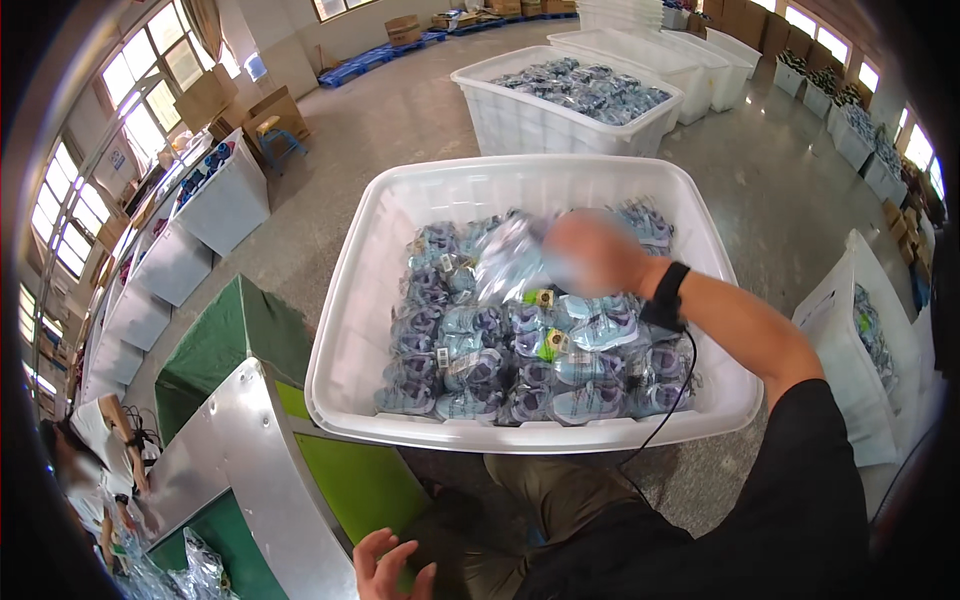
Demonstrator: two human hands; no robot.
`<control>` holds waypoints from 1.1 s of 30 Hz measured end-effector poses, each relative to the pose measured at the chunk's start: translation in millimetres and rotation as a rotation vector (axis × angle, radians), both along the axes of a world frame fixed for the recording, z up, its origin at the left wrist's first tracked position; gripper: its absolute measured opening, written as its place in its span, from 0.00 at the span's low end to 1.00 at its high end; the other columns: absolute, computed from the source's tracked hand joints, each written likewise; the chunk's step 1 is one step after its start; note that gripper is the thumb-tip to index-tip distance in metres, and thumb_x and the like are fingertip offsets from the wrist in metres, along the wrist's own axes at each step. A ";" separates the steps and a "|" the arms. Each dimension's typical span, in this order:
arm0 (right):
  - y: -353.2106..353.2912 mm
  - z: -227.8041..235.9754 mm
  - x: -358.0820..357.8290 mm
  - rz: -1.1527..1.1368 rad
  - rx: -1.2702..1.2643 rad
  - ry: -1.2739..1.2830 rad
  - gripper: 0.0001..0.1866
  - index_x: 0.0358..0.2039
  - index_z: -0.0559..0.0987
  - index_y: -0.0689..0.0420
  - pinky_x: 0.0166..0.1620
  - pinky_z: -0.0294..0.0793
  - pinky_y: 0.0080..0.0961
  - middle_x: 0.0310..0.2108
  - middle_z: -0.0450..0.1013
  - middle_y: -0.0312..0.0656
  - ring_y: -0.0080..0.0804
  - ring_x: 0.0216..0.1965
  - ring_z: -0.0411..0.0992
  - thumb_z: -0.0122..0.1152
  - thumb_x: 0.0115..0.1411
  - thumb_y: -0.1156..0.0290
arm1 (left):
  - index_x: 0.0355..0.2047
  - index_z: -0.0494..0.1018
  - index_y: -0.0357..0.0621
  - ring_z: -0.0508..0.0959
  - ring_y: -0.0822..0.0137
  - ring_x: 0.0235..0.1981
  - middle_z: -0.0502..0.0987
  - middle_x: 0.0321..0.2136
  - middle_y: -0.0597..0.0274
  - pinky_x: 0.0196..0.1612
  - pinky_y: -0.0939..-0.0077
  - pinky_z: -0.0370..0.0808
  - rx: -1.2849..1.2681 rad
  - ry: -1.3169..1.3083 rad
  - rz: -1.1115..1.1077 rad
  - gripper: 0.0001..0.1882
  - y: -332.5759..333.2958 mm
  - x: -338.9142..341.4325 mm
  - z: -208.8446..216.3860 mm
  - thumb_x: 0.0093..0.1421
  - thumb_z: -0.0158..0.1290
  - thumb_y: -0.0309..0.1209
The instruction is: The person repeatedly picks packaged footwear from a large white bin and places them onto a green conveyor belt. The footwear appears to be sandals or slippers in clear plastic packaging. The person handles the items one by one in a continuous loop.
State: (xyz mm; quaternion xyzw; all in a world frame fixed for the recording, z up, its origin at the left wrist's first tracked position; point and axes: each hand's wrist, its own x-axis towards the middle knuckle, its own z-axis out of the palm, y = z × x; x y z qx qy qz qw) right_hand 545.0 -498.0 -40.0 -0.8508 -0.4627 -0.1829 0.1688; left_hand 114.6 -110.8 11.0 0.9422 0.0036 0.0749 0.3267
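Observation:
A large white plastic bin stands in front of me, with rows of light blue and purple shoes in clear bags inside it. My right hand, smeared by motion, is over the far half of the bin. Its fingers are on a clear-bagged pair of shoes, also blurred, above the other bags. A dark band with a cable sits on my right wrist. At the lower edge, my left hand is empty, its fingers bent and apart, near a metal-edged table.
The metal-edged table with a green surface is at left, bagged items on it and a person beside it. Another white bin of bagged shoes stands beyond mine. More bins line the left; a white container is at right.

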 end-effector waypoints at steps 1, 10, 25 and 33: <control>-19.4 -4.5 21.1 -0.127 -0.038 -0.039 0.29 0.54 0.82 0.56 0.66 0.75 0.43 0.61 0.73 0.51 0.54 0.64 0.72 0.70 0.47 0.76 | 0.54 0.81 0.41 0.80 0.50 0.55 0.74 0.60 0.44 0.49 0.66 0.84 0.022 0.005 0.019 0.22 8.9 -8.8 -3.2 0.58 0.69 0.19; -62.6 -93.5 24.4 -0.382 -0.017 0.435 0.33 0.62 0.78 0.58 0.58 0.78 0.46 0.56 0.77 0.55 0.53 0.55 0.77 0.73 0.56 0.62 | 0.53 0.82 0.43 0.82 0.57 0.53 0.78 0.57 0.51 0.44 0.70 0.83 0.022 0.045 0.318 0.22 76.9 -97.8 -3.1 0.59 0.67 0.15; 62.7 -107.8 -99.1 0.042 0.105 0.912 0.29 0.62 0.78 0.62 0.53 0.78 0.27 0.47 0.78 0.42 0.28 0.47 0.78 0.67 0.58 0.77 | 0.57 0.78 0.40 0.78 0.47 0.59 0.78 0.57 0.47 0.62 0.54 0.76 0.206 -0.011 0.923 0.24 217.3 -268.0 -85.1 0.62 0.68 0.35; 78.8 -101.1 -148.8 0.107 -0.015 0.810 0.29 0.59 0.80 0.60 0.45 0.81 0.28 0.46 0.77 0.43 0.32 0.43 0.78 0.68 0.54 0.76 | 0.62 0.75 0.40 0.68 0.36 0.69 0.71 0.66 0.34 0.73 0.45 0.63 0.428 0.004 1.637 0.33 339.8 -420.1 -163.4 0.58 0.68 0.39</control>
